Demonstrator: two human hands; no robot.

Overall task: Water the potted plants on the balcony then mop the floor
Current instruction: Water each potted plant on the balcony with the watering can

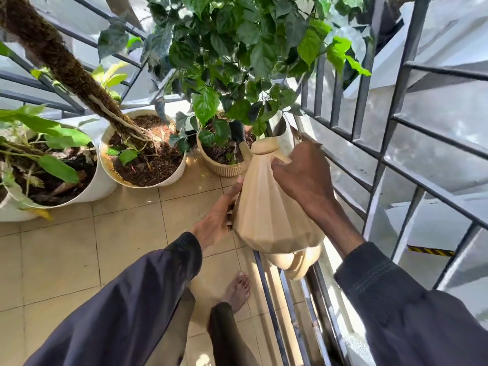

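A beige faceted watering can [266, 204] is tipped forward, its spout over the soil of a small ribbed beige pot [224, 167] that holds a leafy green plant [237, 62]. My right hand [303, 178] grips the can near its top, beside the round lid. My left hand [219, 217] presses flat against the can's left side with straight fingers. The spout's dark tip is partly hidden among leaves. Two more plants stand to the left: a white pot [169, 180] with a thick mossy pole, and a large white pot [97, 188] with broad leaves.
Grey metal grille bars [369, 122] close the balcony on the right and behind the pots. A metal rail track [290, 313] runs along the floor by the grille. The floor is beige tile [79, 260]. My bare foot [237, 289] stands below the can.
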